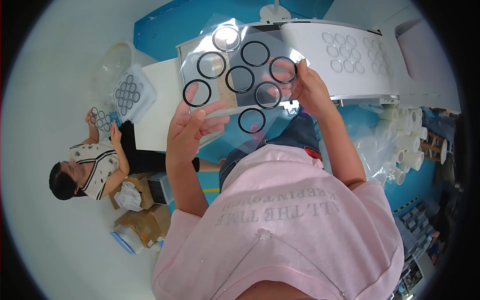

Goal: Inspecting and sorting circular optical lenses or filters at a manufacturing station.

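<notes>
A clear plastic sheet (236, 54) with several black rings (240, 79) on it is held up in front of me, tilted. My left hand (187, 129) grips its lower left edge, the thumb in front and the fingers showing through and below the film. On the other side my right hand (309, 89) pinches the right edge near one ring, its fingers visible behind the clear film. Light glares off the sheet's top ring.
Beyond the sheet lies a white belt surface (310, 75) with clear rings (345, 50) in groups. A co-worker (100, 165) sits at left holding a similar ring sheet, beside a stack of ring sheets (135, 95). White rolls (407, 145) are piled at right; cardboard boxes (145, 225) stand lower left.
</notes>
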The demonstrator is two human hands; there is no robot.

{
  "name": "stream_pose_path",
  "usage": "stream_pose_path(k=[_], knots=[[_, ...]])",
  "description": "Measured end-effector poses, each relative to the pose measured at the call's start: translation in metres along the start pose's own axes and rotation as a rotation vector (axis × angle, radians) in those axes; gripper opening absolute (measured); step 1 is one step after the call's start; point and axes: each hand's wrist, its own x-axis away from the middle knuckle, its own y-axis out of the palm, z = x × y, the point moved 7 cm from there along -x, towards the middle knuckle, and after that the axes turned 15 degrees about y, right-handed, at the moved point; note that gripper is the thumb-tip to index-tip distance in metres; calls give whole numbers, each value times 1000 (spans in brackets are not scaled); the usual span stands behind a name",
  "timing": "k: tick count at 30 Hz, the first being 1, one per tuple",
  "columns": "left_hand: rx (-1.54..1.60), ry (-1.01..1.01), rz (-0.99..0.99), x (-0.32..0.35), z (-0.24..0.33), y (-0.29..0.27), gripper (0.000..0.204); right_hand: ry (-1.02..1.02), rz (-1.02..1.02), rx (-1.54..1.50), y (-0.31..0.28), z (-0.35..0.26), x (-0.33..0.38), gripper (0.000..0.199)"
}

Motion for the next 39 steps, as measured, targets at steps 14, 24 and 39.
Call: stream_pose_path(k=[14,24,39], knots=[[14,27,-15,1,9,3,56,25,79,34,1,-6,2,62],[-75,35,-4,2,7,4,62,-25,88,51,0,-8,6,61],[-14,-8,5,-2,-1,10,60,-82,119,33,-9,-12,8,60]])
